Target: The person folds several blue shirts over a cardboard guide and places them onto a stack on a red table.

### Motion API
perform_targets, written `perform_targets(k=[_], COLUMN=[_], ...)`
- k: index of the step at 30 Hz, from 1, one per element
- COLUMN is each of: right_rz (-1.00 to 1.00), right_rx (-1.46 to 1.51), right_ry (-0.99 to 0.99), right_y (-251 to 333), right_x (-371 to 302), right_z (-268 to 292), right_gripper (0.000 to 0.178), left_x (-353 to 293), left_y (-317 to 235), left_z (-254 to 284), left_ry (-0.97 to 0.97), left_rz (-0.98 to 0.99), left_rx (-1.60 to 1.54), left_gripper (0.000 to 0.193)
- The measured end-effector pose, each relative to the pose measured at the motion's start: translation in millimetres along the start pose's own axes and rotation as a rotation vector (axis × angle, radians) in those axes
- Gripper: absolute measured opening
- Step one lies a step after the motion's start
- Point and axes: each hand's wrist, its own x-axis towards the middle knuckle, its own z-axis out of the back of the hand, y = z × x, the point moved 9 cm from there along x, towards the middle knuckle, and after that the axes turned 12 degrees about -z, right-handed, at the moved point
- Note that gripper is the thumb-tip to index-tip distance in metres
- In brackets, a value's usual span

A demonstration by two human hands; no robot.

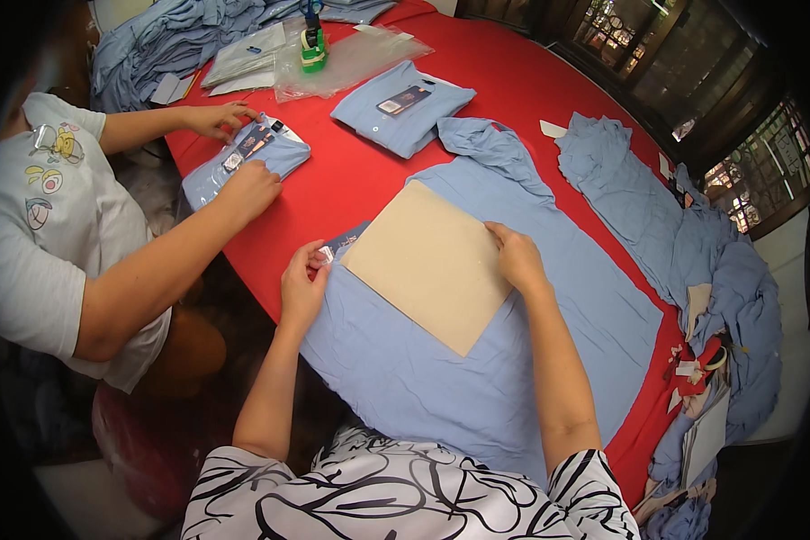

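Note:
A light blue shirt (pixel 594 297) lies spread on the red-covered table in front of me. On top of it rests a beige cardboard sheet (pixel 432 265), turned at an angle. My right hand (pixel 518 259) grips the sheet's right edge, thumb and fingers closed on it. At the left side of the sheet, my left hand (pixel 303 286) pinches the near end of a dark blue hang tag (pixel 346 239). Part of that tag is hidden under the cardboard. The shirt's near edge hangs toward my body.
On my left a person handles a bagged folded shirt (pixel 283 155). Another folded shirt (pixel 403 108) with a tag lies ahead. Clear plastic bags (pixel 355 58) and a green tape dispenser (pixel 313 54) are at the back. Shirts (pixel 616 184) and red-handled scissors (pixel 713 353) lie on the right.

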Motion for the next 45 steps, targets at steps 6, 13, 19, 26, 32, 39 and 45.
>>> perform_targets(k=[6, 13, 19, 26, 32, 39, 45], right_rz=[-0.021, -0.039, -0.095, -0.279, 0.238, 0.163, 0.209], right_rx=[-0.062, -0.061, -0.188, -0.215, 0.297, -0.113, 0.259], right_ry=[0.045, 0.024, -0.297, -0.322, 0.266, -0.046, 0.289], right_y=[6, 3, -27, -90, 45, 30, 58], right_x=[-4, -3, 54, 129, 28, 4, -59], right_z=[-3, -5, 31, 37, 74, -69, -86], right_gripper=[0.041, 0.041, 0.036, 0.038, 0.037, 0.063, 0.065], left_x=[6, 9, 11, 17, 16, 18, 16], left_y=[-96, -93, -89, -91, -91, -74, -82], left_z=[-52, -140, -142, -151, -144, -150, -151], left_ry=[0.091, 0.381, 0.383, 0.396, 0.391, 0.378, 0.351], left_rz=[-0.504, -0.531, -0.509, -0.517, -0.504, -0.46, -0.584], left_rx=[0.374, 0.57, 0.563, 0.575, 0.571, 0.556, 0.491], left_gripper=[0.04, 0.063, 0.069, 0.069, 0.068, 0.068, 0.059])
